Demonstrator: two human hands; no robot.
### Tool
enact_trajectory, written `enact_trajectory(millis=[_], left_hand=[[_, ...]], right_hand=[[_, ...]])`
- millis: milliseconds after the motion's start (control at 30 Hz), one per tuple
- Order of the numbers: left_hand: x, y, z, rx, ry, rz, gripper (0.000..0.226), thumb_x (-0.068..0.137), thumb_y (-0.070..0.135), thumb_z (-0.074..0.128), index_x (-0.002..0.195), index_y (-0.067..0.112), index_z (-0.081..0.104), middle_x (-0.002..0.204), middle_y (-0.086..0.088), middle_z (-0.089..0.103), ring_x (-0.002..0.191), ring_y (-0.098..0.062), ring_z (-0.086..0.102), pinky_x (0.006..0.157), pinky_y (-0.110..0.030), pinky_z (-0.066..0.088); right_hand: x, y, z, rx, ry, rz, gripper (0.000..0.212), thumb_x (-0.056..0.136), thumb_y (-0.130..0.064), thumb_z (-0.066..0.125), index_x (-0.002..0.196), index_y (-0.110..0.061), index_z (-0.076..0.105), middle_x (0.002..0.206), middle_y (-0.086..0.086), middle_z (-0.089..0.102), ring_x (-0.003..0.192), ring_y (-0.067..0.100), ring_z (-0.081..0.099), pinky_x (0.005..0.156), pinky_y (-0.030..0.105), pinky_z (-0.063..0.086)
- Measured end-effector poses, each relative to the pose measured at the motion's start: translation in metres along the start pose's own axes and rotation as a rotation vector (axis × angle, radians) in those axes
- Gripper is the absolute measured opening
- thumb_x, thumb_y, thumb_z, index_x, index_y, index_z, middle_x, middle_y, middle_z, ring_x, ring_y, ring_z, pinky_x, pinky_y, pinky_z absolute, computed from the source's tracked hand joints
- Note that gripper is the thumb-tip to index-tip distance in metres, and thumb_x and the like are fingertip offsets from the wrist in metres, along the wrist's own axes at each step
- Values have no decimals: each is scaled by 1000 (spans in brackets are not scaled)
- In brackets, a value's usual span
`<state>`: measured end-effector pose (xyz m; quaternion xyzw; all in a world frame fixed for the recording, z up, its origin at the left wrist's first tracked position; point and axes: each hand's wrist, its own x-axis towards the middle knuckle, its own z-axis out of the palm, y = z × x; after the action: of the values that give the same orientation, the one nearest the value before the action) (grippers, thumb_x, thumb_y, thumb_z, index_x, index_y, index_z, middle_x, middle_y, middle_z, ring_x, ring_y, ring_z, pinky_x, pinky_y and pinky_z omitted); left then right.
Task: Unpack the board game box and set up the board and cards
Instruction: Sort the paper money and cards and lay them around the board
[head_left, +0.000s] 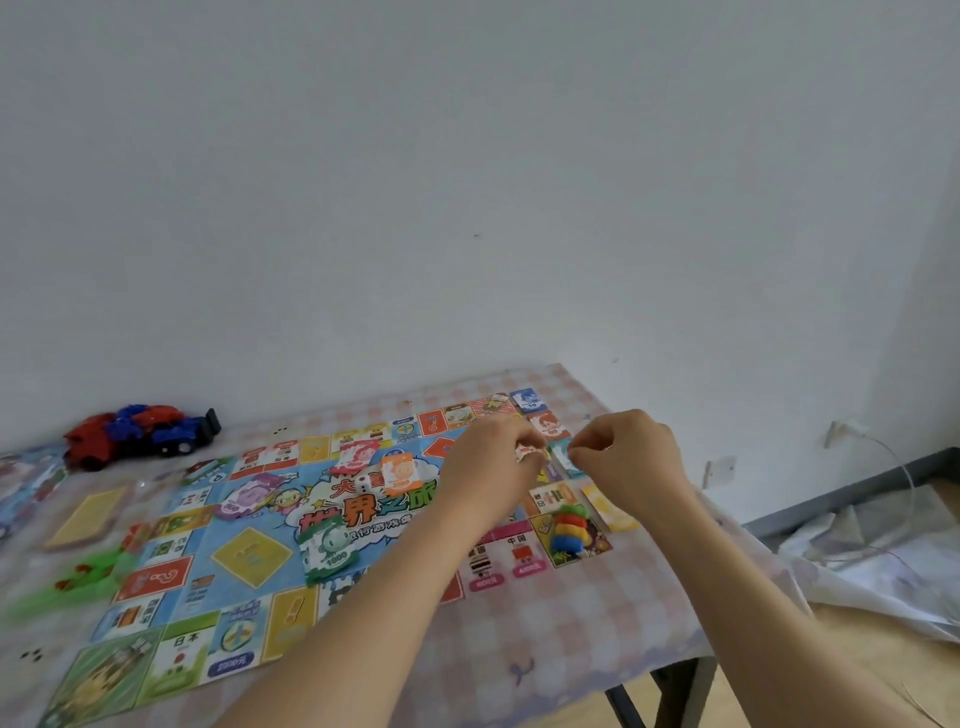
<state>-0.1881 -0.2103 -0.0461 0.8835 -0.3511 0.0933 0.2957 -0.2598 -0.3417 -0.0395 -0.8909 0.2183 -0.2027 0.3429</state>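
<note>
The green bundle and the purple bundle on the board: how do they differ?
The green bundle reads 1000; the purple bundle reads 500. The green bundle lies nearer the person, the purple bundle farther back and left. Both are play-money stacks resting on the game board.

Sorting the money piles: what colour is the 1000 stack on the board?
The 1000 stack is green; the head view shows it best.

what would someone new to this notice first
The big multicoloured paper game board spreads across the checked table, dotted with bundles of play money. Over its far right corner the left hand and right hand pinch small bright cards between them, too blurred to read. A red and blue toy car sits at the table's far left.
</note>
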Motion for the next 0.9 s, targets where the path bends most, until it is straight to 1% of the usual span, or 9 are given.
enact_trajectory(millis=[100, 167, 267, 367, 500, 567, 633, 733, 900], left_hand=[[-2, -17, -22, 7, 39, -42, 19, 91, 27, 59, 106, 24, 69, 111, 9, 66, 100, -6, 56, 84, -21, 42], [-4, -29, -36, 9, 54, -75, 18, 90, 26, 60, 106, 24, 69, 112, 8, 66, 99, -6, 56, 84, -23, 42], [-10, -48, -59, 4, 69, -120, 18, 90, 22, 60, 105, 23, 70, 111, 8, 66, 94, -3, 54, 84, -21, 40], [-16, -64, -79, -3, 99, -148, 16, 90, 22, 60, 101, 23, 71, 106, 9, 67, 91, -3, 53, 82, -20, 39], [-26, -86, -98, -11, 128, -194, 15, 89, 24, 61, 101, 24, 70, 101, 10, 65, 90, -3, 54, 76, -20, 36], [-31, -97, -107, -23, 151, -216, 15, 89, 25, 62, 102, 24, 70, 98, 11, 65, 90, -4, 55, 76, -20, 37], [-36, -107, -117, -43, 174, -247, 15, 88, 24, 63, 101, 24, 71, 95, 12, 64, 92, -5, 56, 77, -22, 39], [-44, -123, -131, -66, 202, -289, 15, 88, 23, 63, 101, 22, 71, 96, 10, 65, 93, -7, 58, 80, -23, 42], [-55, -146, -144, -88, 243, -320, 16, 88, 23, 64, 101, 21, 71, 99, 9, 68, 94, -7, 59, 83, -25, 46]], right_hand=[[2, -21, 10, -16, -27, -70, 17, 82, -14, 62, 71, -25, 68, 71, -10, 64, 68, 7, 58, 59, 25, 50], [2, -35, 16, -25, -52, -102, 15, 83, -14, 61, 73, -23, 69, 70, -10, 63, 69, 8, 60, 58, 24, 49], [4, -56, 29, -48, -91, -173, 14, 83, -13, 61, 80, -19, 73, 73, -8, 67, 71, 11, 63, 61, 27, 52], [4, -76, 40, -24, -106, -234, 15, 82, -12, 60, 78, -19, 73, 72, -7, 69, 67, 11, 64, 62, 29, 56], [3, -98, 57, -16, -141, -308, 14, 83, -12, 62, 81, -19, 74, 73, -7, 68, 65, 10, 62, 62, 26, 53], [2, -108, 66, -21, -160, -336, 14, 83, -12, 62, 83, -18, 75, 74, -6, 70, 68, 11, 64, 66, 28, 54], [1, -117, 74, -21, -182, -365, 13, 84, -12, 62, 83, -17, 75, 72, -7, 67, 68, 11, 63, 67, 27, 53], [1, -132, 89, -30, -199, -404, 14, 84, -13, 62, 80, -20, 74, 69, -10, 65, 65, 9, 61, 63, 25, 53], [4, -156, 110, -12, -204, -444, 16, 83, -12, 62, 79, -21, 74, 71, -9, 68, 68, 9, 64, 58, 21, 50]])
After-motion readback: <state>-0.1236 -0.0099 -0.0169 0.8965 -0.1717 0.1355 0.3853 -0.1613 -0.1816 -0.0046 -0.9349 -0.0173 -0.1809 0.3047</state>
